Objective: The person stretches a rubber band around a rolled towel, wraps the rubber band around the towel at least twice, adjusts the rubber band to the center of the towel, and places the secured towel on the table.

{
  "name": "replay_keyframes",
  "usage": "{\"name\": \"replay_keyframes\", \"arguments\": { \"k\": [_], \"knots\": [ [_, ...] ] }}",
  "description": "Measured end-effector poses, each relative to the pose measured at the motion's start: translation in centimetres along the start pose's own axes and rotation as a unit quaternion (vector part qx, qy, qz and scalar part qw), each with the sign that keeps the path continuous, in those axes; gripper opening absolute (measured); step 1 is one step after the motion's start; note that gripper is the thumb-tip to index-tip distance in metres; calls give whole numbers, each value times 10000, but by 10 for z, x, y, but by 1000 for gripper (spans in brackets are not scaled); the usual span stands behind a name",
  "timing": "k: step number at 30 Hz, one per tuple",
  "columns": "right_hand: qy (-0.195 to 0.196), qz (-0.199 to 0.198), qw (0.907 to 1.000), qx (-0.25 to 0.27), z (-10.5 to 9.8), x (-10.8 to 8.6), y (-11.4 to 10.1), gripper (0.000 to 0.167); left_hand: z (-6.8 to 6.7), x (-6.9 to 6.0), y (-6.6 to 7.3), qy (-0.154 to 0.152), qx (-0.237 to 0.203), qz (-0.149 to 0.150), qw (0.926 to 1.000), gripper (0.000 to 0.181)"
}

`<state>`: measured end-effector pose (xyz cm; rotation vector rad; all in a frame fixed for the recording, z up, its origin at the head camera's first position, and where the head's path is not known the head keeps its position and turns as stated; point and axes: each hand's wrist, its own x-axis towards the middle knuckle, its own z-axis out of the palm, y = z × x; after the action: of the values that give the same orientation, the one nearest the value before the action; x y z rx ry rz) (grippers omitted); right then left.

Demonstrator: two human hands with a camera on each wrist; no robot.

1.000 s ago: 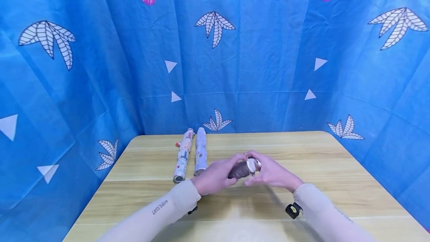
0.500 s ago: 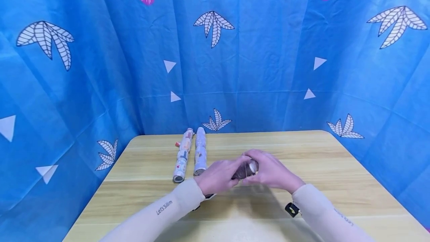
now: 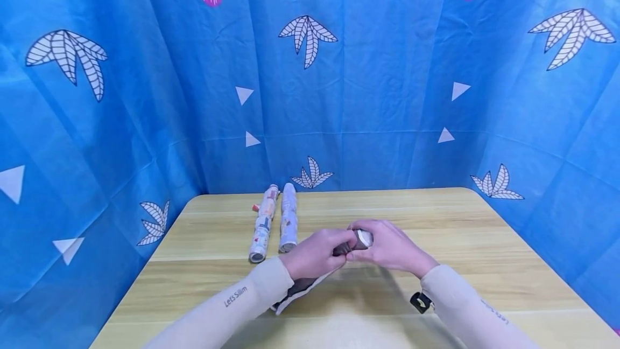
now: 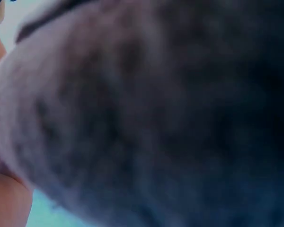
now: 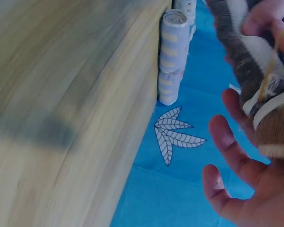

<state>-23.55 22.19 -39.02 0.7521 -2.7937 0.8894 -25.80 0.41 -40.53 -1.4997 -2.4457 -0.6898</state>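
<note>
A rolled cloth [image 3: 345, 249], dark brown and fuzzy with a pale part near one end, is held above the table between both hands. My left hand [image 3: 315, 252] grips its left part, and a loose flap [image 3: 310, 287] of cloth hangs below that hand. My right hand [image 3: 389, 246] curves round the right end. A thin yellowish rubber band [image 5: 270, 71] runs by the brown end of the roll, and several right fingers [image 5: 222, 127] spread beside it. In the left wrist view blurred dark cloth [image 4: 132, 118] fills most of the picture.
Two rolled, patterned pale cloths, a multicoloured roll [image 3: 263, 223] and a lilac roll [image 3: 289, 218], lie side by side at the left back of the wooden table [image 3: 426, 214]. A blue patterned curtain [image 3: 378, 96] encloses the back and sides.
The pale cloth flap has come out below my left hand. The roll has turned a little between my hands, and the band seen earlier across it is no longer clear in the head view.
</note>
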Motion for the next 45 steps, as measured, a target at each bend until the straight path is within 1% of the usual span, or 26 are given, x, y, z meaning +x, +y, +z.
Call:
{"name": "replay_keyframes", "arguments": {
  "k": [2,4,8,10,14,16,18,20,23,25,27,29,31,32,33,34,35,36,38,39,40,41,42,43,44,45],
  "knots": [
    [-20,36,10000,5,-1,0,0,33,-3,-2,-2,62,-387,-318,9987,18],
    [-65,162,9996,237,0,0,1,27,-5,-4,-4,145,-746,-639,9951,17],
    [-179,465,9943,939,2,0,4,28,-5,-6,-10,458,-1323,-1221,9826,17],
    [-200,600,9902,1241,3,0,5,29,-4,-7,-13,677,-1459,-1403,9770,18],
    [-92,757,9868,1428,5,-2,7,33,-5,-8,-16,1007,-1646,-1616,9678,18],
    [-6,785,9860,1468,6,-3,7,36,-5,-8,-18,1128,-1824,-1759,9608,17],
    [40,725,9866,1459,6,-4,7,38,-5,-8,-19,1275,-2087,-1952,9498,16],
    [11,592,9878,1439,6,-6,7,39,-6,-8,-20,1434,-2384,-2178,9355,16],
    [-212,353,9880,1489,4,-6,6,35,-9,-8,-20,1656,-2810,-2411,9141,15],
    [-517,348,9857,1567,4,-7,6,33,-11,-6,-18,1791,-3026,-2454,9034,15],
    [-828,430,9827,1601,5,-6,5,30,-14,-4,-13,1915,-3274,-2400,8936,15],
    [-1011,644,9800,1589,8,-6,7,26,-16,-2,-5,1968,-3569,-2319,8833,16],
    [-817,1021,9772,1670,14,-3,10,26,-18,-1,4,1958,-3893,-2240,8718,17],
    [-532,1243,9757,1726,18,-1,12,29,-19,-1,10,1937,-4070,-2226,8645,18],
    [-148,1522,9712,1826,21,1,14,33,-19,-2,15,1905,-4229,-2220,8577,19],
    [334,1815,9621,2006,25,4,17,37,-19,-2,21,1882,-4376,-2226,8506,20],
    [887,2086,9462,2308,29,8,19,39,-18,-2,25,1853,-4525,-2218,8436,20],
    [1426,2315,9245,2670,32,12,22,39,-17,-3,30,1823,-4658,-2229,8368,21],
    [2308,2584,8714,3472,38,17,25,39,-12,-4,36,1748,-4915,-2313,8212,21],
    [2649,2627,8413,3913,40,19,27,38,-10,-5,38,1726,-5041,-2372,8123,20],
    [2872,2585,8138,4341,42,21,28,38,-7,-5,39,1742,-5135,-2466,8032,20],
    [2973,2481,7909,4739,43,21,28,40,-4,-6,38,1783,-5183,-2601,7949,20],
    [2957,2311,7768,5057,43,21,28,44,-1,-7,37,1839,-5234,-2763,7848,19],
    [2886,2079,7711,5280,43,19,28,49,1,-7,34,1910,-5286,-2921,7738,18],
    [2752,1796,7720,5441,42,17,28,52,3,-8,32,1979,-5307,-3077,7645,18],
    [2560,1493,7802,5508,40,15,28,53,4,-8,29,2034,-5330,-3223,7554,17]
  ]
}}
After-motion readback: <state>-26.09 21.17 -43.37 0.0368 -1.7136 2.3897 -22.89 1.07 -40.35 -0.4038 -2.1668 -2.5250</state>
